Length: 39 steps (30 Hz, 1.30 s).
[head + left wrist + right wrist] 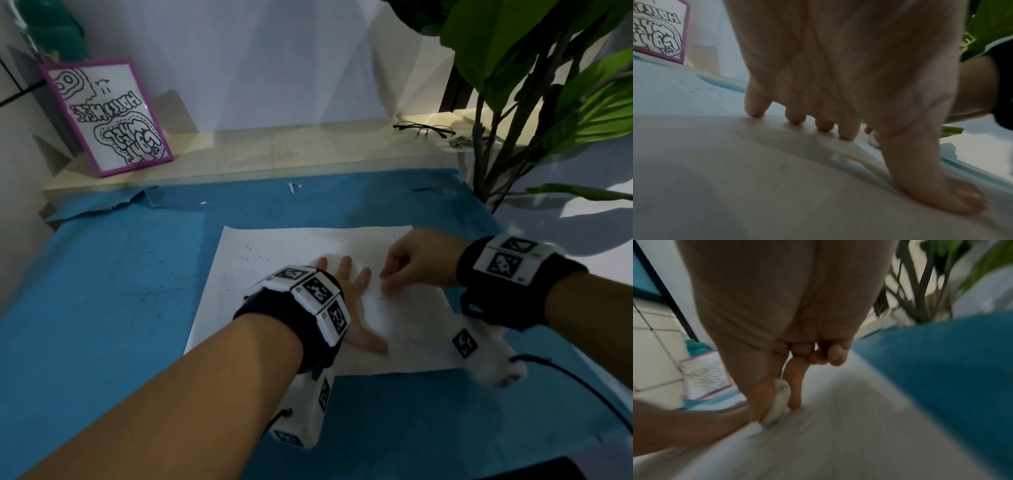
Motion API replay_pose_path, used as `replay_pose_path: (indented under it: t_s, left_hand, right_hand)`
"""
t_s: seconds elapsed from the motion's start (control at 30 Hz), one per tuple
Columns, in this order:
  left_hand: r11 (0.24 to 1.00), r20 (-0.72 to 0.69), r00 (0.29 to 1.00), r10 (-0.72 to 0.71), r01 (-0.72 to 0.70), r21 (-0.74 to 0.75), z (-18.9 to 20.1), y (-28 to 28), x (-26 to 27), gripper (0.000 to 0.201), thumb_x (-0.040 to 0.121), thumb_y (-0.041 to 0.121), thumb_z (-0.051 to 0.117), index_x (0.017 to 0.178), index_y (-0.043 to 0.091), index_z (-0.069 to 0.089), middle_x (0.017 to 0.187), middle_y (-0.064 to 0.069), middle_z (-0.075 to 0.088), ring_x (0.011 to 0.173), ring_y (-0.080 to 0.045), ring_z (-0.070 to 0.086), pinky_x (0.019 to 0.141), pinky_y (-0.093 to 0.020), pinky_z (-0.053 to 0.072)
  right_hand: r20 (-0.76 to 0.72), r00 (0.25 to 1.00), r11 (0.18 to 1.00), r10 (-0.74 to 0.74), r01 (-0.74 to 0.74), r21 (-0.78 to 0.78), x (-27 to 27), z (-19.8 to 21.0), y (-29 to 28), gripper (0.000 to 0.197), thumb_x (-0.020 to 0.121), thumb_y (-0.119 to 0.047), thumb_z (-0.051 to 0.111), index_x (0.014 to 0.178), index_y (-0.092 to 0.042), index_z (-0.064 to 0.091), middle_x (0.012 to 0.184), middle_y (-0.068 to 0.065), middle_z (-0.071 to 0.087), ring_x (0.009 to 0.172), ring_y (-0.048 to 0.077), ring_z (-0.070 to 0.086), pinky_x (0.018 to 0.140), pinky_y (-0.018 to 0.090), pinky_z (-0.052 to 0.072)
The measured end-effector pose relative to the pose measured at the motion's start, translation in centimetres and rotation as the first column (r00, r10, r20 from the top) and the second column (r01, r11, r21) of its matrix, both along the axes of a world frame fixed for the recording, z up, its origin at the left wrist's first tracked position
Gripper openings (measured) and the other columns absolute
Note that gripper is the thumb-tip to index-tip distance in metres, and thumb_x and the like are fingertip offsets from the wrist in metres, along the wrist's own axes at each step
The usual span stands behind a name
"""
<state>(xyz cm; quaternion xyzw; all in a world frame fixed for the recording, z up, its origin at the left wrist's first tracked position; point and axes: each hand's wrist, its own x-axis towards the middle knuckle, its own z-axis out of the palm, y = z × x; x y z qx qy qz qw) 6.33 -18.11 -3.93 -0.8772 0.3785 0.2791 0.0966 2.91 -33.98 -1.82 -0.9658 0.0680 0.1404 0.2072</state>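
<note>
Mostly white sheet (274, 246), dark flecks (247, 251), small grubby eraser (780, 400) in right hand (416, 262)

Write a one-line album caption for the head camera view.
Left hand flat on a white sheet over a blue table cover; right hand pinching a small white piece against it.

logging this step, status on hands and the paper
Left hand flat, pressing the white paper. Right hand pinches a small white piece, likely an eraser, against the paper. Dark specks scattered on the sheet.
</note>
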Motion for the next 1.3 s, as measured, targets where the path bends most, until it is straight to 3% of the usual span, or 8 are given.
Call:
replay_pose_path:
  t_s: [0.2, 0.3, 0.47, 0.67, 0.73, 0.87, 1.13, 1.3]
  left_hand:
    - [1.0, 0.02, 0.999, -0.027, 0.027, -0.008, 0.2, 0.0, 0.0, 0.112, 0.071, 0.079, 0.053, 0.147, 0.038, -0.018, 0.158, 0.001, -0.02, 0.144, -0.035, -0.015, 0.113, -0.057, 0.002]
    - [1.0, 0.002, 1.0, -0.008, 0.008, -0.006, -0.1, 0.0, 0.1, 0.115, 0.069, 0.08, 0.054, 0.147, 0.036, -0.019, 0.158, 0.003, -0.021, 0.144, -0.034, -0.015, 0.113, -0.058, 0.002]
    - [1.0, 0.004, 1.0, -0.008, 0.008, -0.011, -0.1, 0.1, 0.2, 0.115, 0.069, 0.079, 0.054, 0.148, 0.037, -0.019, 0.158, 0.003, -0.021, 0.144, -0.034, -0.016, 0.113, -0.058, 0.001]
    - [1.0, -0.028, 1.0, 0.007, -0.007, -0.004, 0.2, 0.3, -0.2, 0.115, 0.07, 0.079, 0.055, 0.148, 0.036, -0.019, 0.156, 0.005, -0.025, 0.144, -0.031, -0.019, 0.113, -0.058, 0.0]
    - [1.0, -0.049, 0.999, 0.01, -0.011, -0.008, 0.4, 0.8, -0.8, 0.116, 0.07, 0.078, 0.055, 0.147, 0.036, -0.02, 0.156, 0.005, -0.026, 0.144, -0.031, -0.02, 0.113, -0.058, 0.0]
    - [1.0, -0.055, 0.998, 0.001, 0.0, 0.024, 0.6, 2.0, -2.5, 0.116, 0.072, 0.079, 0.052, 0.147, 0.03, -0.022, 0.155, 0.003, -0.029, 0.144, -0.03, -0.02, 0.114, -0.055, 0.002]
    - [0.901, 0.005, 0.908, -0.419, 0.416, -0.122, 0.7, 1.0, -5.4, 0.056, 0.102, 0.035, 0.028, 0.153, 0.022, 0.006, 0.16, -0.001, -0.002, 0.146, -0.021, 0.003, 0.115, -0.049, 0.011]
    - [0.983, 0.213, 0.96, 0.181, -0.183, -0.01, -0.4, 0.7, 0.9, 0.072, 0.097, 0.054, 0.027, 0.152, 0.019, -0.002, 0.16, 0.001, -0.01, 0.147, -0.025, -0.006, 0.115, -0.052, 0.005]
  right_hand:
    - [0.008, 0.995, 0.995, 0.1, -0.099, -0.023, 0.0, -0.6, 1.4, 0.011, 0.075, -0.029, 0.074, 0.071, -0.029, 0.064, 0.071, -0.016, 0.059, 0.073, 0.004, 0.057, 0.07, 0.02, 0.046]
    - [0.05, 0.998, 1.0, -0.024, 0.025, -0.019, 0.6, 0.0, 0.3, 0.013, 0.076, -0.031, 0.075, 0.085, -0.021, 0.072, 0.072, -0.02, 0.057, 0.07, -0.002, 0.054, 0.062, 0.009, 0.04]
    - [0.019, 0.999, 0.999, 0.043, -0.043, -0.024, -0.6, -0.8, 1.5, 0.012, 0.075, -0.029, 0.074, 0.079, -0.018, 0.069, 0.076, -0.01, 0.064, 0.078, 0.01, 0.061, 0.071, 0.024, 0.049]
    - [0.233, 0.935, 0.963, -0.266, 0.248, 0.101, -0.4, -1.0, -1.1, 0.013, 0.076, -0.022, 0.075, 0.086, -0.016, 0.07, 0.086, -0.001, 0.066, 0.075, 0.011, 0.056, 0.064, 0.021, 0.041]
    - [0.284, 0.829, 0.843, -0.482, 0.35, 0.409, -1.6, -2.0, -0.2, 0.013, 0.076, -0.022, 0.076, 0.081, -0.013, 0.068, 0.072, -0.002, 0.061, 0.062, 0.01, 0.053, 0.057, 0.021, 0.039]
    - [0.034, 0.581, 0.372, -0.813, 0.473, 0.798, -4.6, -4.9, 1.6, 0.02, 0.077, -0.023, 0.075, 0.086, -0.006, 0.069, 0.05, -0.002, 0.051, 0.04, 0.009, 0.044, 0.048, 0.026, 0.04]
    - [-0.037, 0.511, 0.153, -0.859, 0.324, 0.933, -5.6, -5.4, 2.5, 0.005, 0.085, -0.013, 0.066, 0.082, -0.01, 0.063, 0.065, 0.001, 0.06, 0.039, 0.007, 0.043, 0.048, 0.027, 0.039]
    - [-0.042, 0.511, 0.144, -0.859, 0.32, 0.937, -5.7, -5.6, 2.4, 0.004, 0.084, -0.012, 0.067, 0.087, -0.009, 0.065, 0.067, 0.001, 0.061, 0.048, 0.012, 0.048, 0.048, 0.024, 0.044]
